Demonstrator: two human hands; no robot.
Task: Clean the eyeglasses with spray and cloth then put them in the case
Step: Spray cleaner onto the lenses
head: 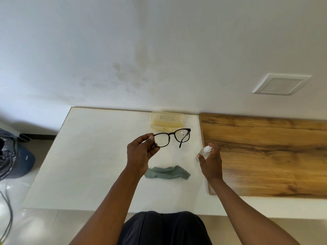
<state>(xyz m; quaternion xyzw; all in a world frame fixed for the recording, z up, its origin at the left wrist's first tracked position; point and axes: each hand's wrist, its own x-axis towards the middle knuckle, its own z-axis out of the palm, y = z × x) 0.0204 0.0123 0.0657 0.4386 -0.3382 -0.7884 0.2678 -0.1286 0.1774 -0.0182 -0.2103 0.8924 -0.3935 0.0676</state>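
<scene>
Black-framed eyeglasses (pixel 174 137) hang in the air above the white table (pixel 92 156), pinched at their left rim by my left hand (pixel 141 152). One temple arm dangles down on the right side. To their right, my right hand (pixel 211 161) grips a small clear spray bottle (pixel 204 152) with a white nozzle aimed toward the glasses. Below the glasses a crumpled grey-green cloth (pixel 167 172) lies on the table. At the back edge by the wall rests a translucent yellow case (pixel 167 120) with its lid raised.
A wooden board (pixel 269 154) covers the table's right part, just beside my right hand. On the floor at the left sit a black plastic bag (pixel 7 152) and a blue cap (pixel 26 161). A white wall plate (pixel 281 84) is on the wall.
</scene>
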